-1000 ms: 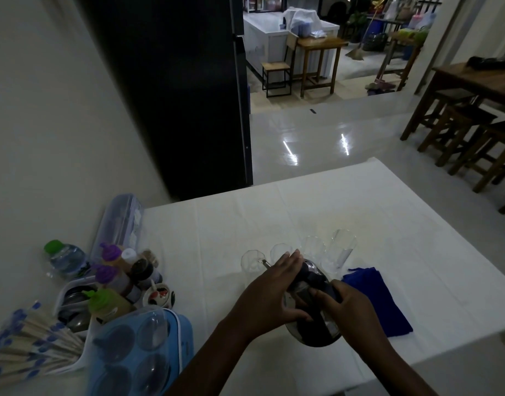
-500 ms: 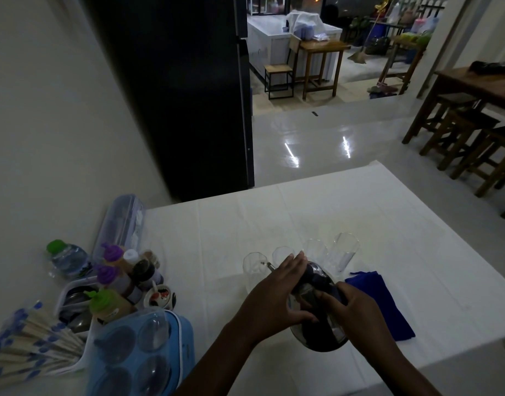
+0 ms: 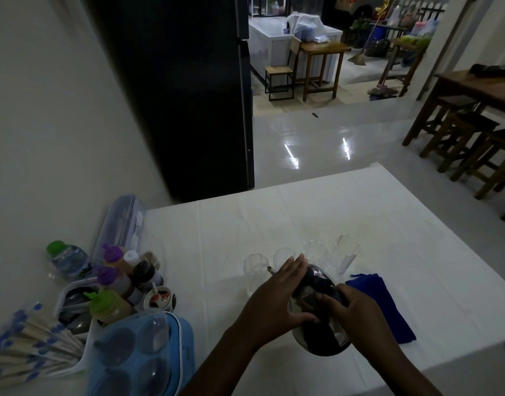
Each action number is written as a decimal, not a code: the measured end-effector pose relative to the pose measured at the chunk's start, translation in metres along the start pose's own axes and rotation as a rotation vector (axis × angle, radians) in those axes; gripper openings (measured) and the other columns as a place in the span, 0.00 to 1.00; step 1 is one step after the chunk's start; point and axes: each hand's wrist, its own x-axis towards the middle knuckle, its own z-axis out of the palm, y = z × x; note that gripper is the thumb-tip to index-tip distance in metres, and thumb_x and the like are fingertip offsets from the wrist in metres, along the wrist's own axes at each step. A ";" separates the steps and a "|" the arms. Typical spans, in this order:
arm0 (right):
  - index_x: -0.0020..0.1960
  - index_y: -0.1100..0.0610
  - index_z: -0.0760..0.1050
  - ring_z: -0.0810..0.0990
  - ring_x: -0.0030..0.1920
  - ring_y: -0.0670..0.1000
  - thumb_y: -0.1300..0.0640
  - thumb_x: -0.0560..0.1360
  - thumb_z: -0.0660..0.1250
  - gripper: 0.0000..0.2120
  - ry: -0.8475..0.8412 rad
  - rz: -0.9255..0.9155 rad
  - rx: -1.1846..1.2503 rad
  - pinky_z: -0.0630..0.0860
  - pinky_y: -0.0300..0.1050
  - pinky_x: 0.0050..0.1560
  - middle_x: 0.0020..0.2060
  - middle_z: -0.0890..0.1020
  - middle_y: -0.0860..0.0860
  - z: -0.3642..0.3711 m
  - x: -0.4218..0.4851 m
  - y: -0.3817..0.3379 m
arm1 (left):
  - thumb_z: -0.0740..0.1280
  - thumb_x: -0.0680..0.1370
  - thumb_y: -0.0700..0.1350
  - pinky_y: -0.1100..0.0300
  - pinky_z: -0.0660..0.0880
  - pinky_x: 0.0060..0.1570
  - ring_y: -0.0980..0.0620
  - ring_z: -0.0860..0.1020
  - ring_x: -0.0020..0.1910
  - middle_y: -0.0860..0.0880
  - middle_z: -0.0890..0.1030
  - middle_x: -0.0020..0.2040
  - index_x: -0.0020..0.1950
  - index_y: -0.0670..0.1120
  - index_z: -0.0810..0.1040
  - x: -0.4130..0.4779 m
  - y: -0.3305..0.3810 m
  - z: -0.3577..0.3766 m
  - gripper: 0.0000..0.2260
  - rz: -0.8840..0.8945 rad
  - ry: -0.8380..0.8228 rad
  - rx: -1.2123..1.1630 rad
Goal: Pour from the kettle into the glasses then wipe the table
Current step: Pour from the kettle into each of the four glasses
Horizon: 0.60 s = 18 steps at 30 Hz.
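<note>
A dark metal kettle (image 3: 320,335) is tilted with its spout toward the leftmost of several clear glasses (image 3: 253,270) standing in a row on the white table (image 3: 388,224). My left hand (image 3: 277,304) presses on the kettle's lid and left side. Gripping the kettle's handle from the right is my right hand (image 3: 357,312). A blue cloth (image 3: 388,307) lies flat just right of the kettle. The rightmost glass (image 3: 347,254) looks empty.
Sauce bottles (image 3: 114,281), a water bottle (image 3: 67,257), a clear long box (image 3: 120,224), wrapped chopsticks (image 3: 23,347) and a blue cup rack (image 3: 143,352) crowd the table's left side. A black fridge (image 3: 174,95) stands behind; wooden stools (image 3: 474,144) are at right.
The kettle and both hands have stayed nearly in place over the leftmost glass; only the camera view has shifted slightly.
</note>
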 end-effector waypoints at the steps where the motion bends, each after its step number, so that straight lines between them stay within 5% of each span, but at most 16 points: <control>1: 0.36 0.46 0.72 0.80 0.35 0.45 0.50 0.73 0.67 0.09 0.001 0.001 0.000 0.72 0.35 0.34 0.32 0.80 0.46 0.000 0.000 0.000 | 0.72 0.71 0.58 0.69 0.49 0.68 0.68 0.42 0.73 0.63 0.46 0.75 0.77 0.55 0.48 0.000 0.000 0.000 0.43 -0.002 0.003 -0.002; 18: 0.36 0.53 0.76 0.79 0.31 0.48 0.49 0.72 0.69 0.10 0.024 0.014 0.073 0.70 0.38 0.31 0.28 0.80 0.51 0.004 0.000 0.007 | 0.73 0.70 0.58 0.67 0.49 0.69 0.66 0.42 0.74 0.63 0.46 0.75 0.77 0.54 0.48 0.000 0.002 0.000 0.44 0.008 -0.007 0.013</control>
